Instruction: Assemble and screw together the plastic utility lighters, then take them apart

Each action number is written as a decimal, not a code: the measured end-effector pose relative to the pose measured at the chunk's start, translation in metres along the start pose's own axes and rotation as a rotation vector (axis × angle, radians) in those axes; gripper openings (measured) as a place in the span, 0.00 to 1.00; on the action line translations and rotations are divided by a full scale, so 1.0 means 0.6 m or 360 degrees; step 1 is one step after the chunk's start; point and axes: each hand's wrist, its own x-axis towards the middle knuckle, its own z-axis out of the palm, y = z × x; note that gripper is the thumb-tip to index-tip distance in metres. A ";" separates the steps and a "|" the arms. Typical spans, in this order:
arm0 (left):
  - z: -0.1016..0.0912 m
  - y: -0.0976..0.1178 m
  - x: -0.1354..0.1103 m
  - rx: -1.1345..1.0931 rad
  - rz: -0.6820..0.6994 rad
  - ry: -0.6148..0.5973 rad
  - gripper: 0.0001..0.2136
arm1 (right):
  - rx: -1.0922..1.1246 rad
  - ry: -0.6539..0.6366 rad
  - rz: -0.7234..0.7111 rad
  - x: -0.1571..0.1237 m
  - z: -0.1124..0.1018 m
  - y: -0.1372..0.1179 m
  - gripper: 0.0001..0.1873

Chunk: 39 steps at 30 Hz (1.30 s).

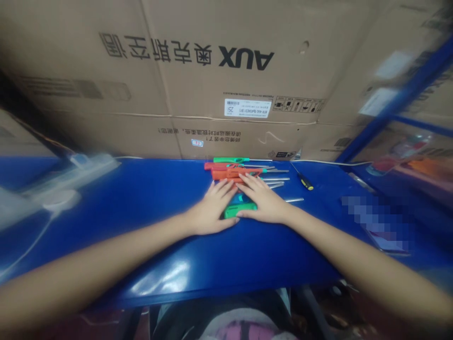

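A pile of long-nosed gas lighters lies on the blue tabletop, their metal tubes pointing right. My left hand point(214, 210) rests on the left side of the pile, its fingers stretched forward. From the right, my right hand point(266, 200) lies over the same pile with fingers spread. Between both hands, nearest me, is a green lighter point(240, 209), touched by the thumbs. Orange-red lighters point(244, 174) sit at the fingertips, partly covered. Another green lighter point(226, 160) is at the back, against the cardboard. The middle of the pile is hidden by my hands.
Behind the pile stands a tall cardboard sheet point(170, 94) with printed lettering. A yellow-and-black screwdriver point(305, 182) lies right of the lighters. At the left are a white power strip point(94, 170) and a plug with a cord point(62, 200). A pixelated flat object point(382, 226) lies at right.
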 end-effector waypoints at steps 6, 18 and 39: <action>-0.009 -0.017 -0.008 -0.0013 0.0064 0.0059 0.40 | 0.0079 0.0248 -0.0137 -0.001 -0.003 0.010 0.30; -0.017 -0.038 0.021 0.0056 0.0159 -0.0097 0.44 | 0.0094 0.0341 -0.0009 -0.003 0.004 -0.015 0.36; 0.012 -0.013 0.003 -0.0153 -0.0186 0.0135 0.44 | 0.0230 0.0485 0.0176 -0.009 0.014 0.003 0.26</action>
